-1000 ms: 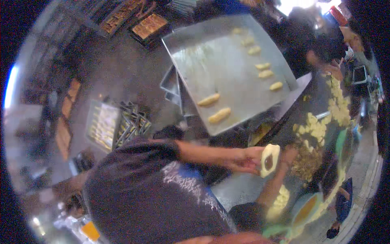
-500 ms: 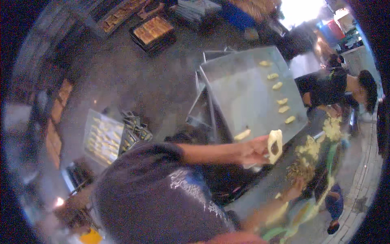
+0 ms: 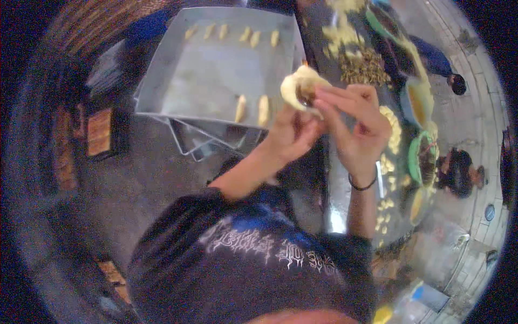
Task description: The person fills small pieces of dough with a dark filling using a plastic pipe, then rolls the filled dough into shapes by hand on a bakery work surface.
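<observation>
My left hand point(image 3: 295, 129) is closed around a flattened piece of pale dough point(image 3: 292, 86), held up over the gap between the tray and the table. A lump of dark brown filling point(image 3: 306, 93) sits against the dough. My right hand point(image 3: 359, 116), with a dark band at its wrist, meets it from the right, fingertips pinched at the filling. To the left, a large metal tray point(image 3: 216, 75) carries a far row of several shaped dough pieces point(image 3: 223, 31). Two more pieces point(image 3: 240, 109) lie near its front edge.
On the table at right are a brown filling heap point(image 3: 364, 67), pale dough scraps point(image 3: 343, 32), several small dough pieces point(image 3: 393, 129) and a green-rimmed bowl point(image 3: 422, 156). Crossed metal trays point(image 3: 199, 141) stand under the large one. A person point(image 3: 458, 173) is at the far right.
My view has swung to the right. My right hand has come up from the table to the dough in my left hand, and dark filling now shows at the dough.
</observation>
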Demonstrator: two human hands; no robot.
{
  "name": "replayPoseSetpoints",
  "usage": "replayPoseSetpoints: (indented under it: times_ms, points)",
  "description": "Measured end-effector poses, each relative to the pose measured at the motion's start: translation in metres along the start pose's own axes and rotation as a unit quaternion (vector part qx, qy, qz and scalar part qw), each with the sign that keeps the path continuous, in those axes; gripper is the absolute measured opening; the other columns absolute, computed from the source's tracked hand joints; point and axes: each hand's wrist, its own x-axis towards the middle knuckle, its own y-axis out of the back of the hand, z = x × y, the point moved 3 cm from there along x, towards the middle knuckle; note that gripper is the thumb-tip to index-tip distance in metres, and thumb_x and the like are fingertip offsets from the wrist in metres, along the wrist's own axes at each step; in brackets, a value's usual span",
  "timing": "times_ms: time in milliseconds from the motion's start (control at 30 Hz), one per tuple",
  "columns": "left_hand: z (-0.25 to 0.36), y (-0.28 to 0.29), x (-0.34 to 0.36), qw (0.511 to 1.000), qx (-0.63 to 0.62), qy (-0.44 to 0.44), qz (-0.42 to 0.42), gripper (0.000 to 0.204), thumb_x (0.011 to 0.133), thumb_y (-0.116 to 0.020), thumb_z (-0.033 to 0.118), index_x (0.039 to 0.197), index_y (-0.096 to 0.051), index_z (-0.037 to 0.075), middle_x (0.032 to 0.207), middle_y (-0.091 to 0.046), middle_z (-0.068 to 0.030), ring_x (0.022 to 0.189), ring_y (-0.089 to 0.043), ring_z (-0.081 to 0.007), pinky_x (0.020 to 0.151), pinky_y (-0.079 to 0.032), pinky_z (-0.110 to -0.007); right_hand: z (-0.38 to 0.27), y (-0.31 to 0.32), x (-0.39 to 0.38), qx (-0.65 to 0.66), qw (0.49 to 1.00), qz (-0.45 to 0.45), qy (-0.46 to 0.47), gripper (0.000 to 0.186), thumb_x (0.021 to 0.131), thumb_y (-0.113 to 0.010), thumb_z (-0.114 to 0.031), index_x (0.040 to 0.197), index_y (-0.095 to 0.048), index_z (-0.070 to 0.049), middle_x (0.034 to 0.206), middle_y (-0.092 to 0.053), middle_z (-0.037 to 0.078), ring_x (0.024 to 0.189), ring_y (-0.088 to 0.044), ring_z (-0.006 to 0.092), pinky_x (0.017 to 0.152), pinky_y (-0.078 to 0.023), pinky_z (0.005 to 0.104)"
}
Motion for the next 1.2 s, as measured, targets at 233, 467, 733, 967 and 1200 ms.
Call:
replayPoseSetpoints:
  times_ms: [233, 467, 733, 967, 1200]
  points:
    - [0.000, -0.025, -0.002, 0.925, -0.325, 0.198, -0.008, 0.033, 0.094, -0.060, 0.018, 0.126, -0.052, 0.013, 0.103, -0.060, -0.0044, 0.096, -0.061, -0.0163, 0.091, -0.052, -0.037, -0.026, 0.038, -0.015, -0.085, 0.994, 0.071, -0.020, 0.043, 0.093, -0.062, -0.034, 0.111, -0.069, 0.005, 0.114, -0.067, 0.015, 0.099, -0.059, 0.0211, 0.081, -0.047, 0.0318]
    - [-0.038, -0.013, -0.007, 0.991, -0.067, 0.057, -0.101, 0.058, 0.086, -0.058, -0.011, 0.139, -0.040, 0.007, 0.129, -0.055, -0.0123, 0.118, -0.054, -0.0216, 0.096, -0.047, -0.035, -0.004, 0.039, -0.051, -0.284, 0.924, 0.071, 0.244, 0.032, 0.072, -0.083, -0.013, 0.102, -0.074, -0.005, 0.104, -0.070, 0.006, 0.086, -0.063, 0.0205, 0.068, -0.050, 0.0327]
    - [-0.288, -0.100, 0.085, 0.966, -0.139, 0.103, -0.193, 0.060, 0.086, -0.060, 0.033, 0.137, -0.043, 0.006, 0.127, -0.056, -0.0103, 0.107, -0.059, -0.0205, 0.082, -0.052, -0.033, 0.206, 0.216, -0.123, -0.227, 0.933, 0.054, 0.275, 0.023, 0.073, -0.078, -0.004, 0.095, -0.072, -0.004, 0.095, -0.066, 0.008, 0.081, -0.059, 0.0199, 0.071, -0.048, 0.0332]
    - [-0.294, -0.144, 0.153, 0.928, -0.173, 0.092, -0.317, 0.056, 0.075, -0.070, 0.023, 0.122, -0.047, 0.005, 0.118, -0.057, -0.0092, 0.102, -0.059, -0.0189, 0.091, -0.049, -0.033, 0.259, 0.225, -0.103, -0.097, 0.991, 0.090, -0.002, 0.013, 0.080, -0.073, 0.000, 0.092, -0.068, 0.000, 0.092, -0.062, 0.009, 0.080, -0.057, 0.0133, 0.068, -0.046, 0.0248]
    - [-0.323, -0.104, 0.177, 0.951, 0.110, 0.118, -0.263, 0.016, 0.091, -0.068, 0.019, 0.088, -0.055, 0.009, 0.088, -0.060, 0.0018, 0.082, -0.056, -0.0066, 0.072, -0.047, -0.024, 0.282, 0.198, -0.151, -0.210, 0.961, 0.106, -0.145, 0.021, 0.084, -0.072, -0.004, 0.105, -0.072, -0.003, 0.089, -0.071, 0.010, 0.080, -0.069, 0.0181, 0.071, -0.052, 0.0286]
